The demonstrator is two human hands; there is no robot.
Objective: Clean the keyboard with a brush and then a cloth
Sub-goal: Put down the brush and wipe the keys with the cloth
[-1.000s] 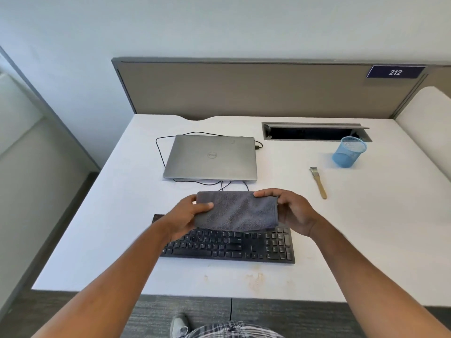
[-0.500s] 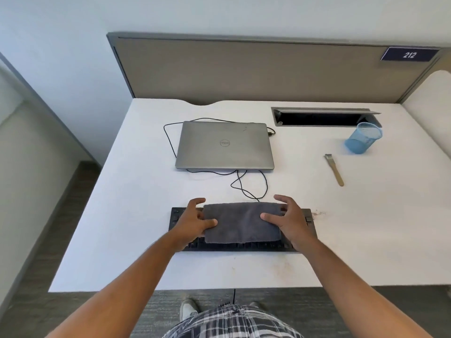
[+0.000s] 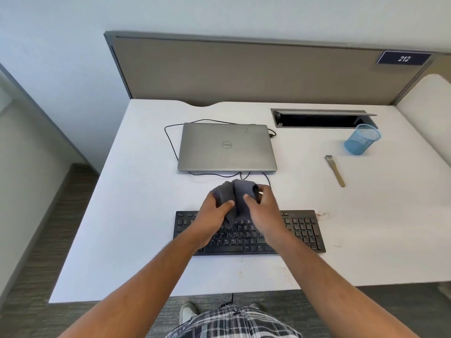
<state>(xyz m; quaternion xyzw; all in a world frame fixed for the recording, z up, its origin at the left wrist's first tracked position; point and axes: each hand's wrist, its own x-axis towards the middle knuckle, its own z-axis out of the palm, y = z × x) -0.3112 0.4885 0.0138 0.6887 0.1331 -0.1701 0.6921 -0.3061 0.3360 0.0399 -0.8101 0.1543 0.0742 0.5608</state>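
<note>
The left hand [image 3: 214, 211] and right hand [image 3: 262, 208] cover the middle of the keyboard [image 3: 302, 230], hiding its centre keys and part of its top row. The key legends are too small to read. The grey cloth [image 3: 240, 191] is bunched between both hands, so its lower folds and the fingers wrapped behind it are out of sight. The laptop [image 3: 227, 147] hides part of the black cable [image 3: 170, 142] running behind and beneath it. Both forearms are cut off by the bottom edge, as are the checked shorts [image 3: 234, 323]. The inside of the open cable slot [image 3: 317, 120] in the bench [image 3: 122, 215] is dark and cannot be made out. The brush [image 3: 335, 170] bristles are too small to tell apart.
</note>
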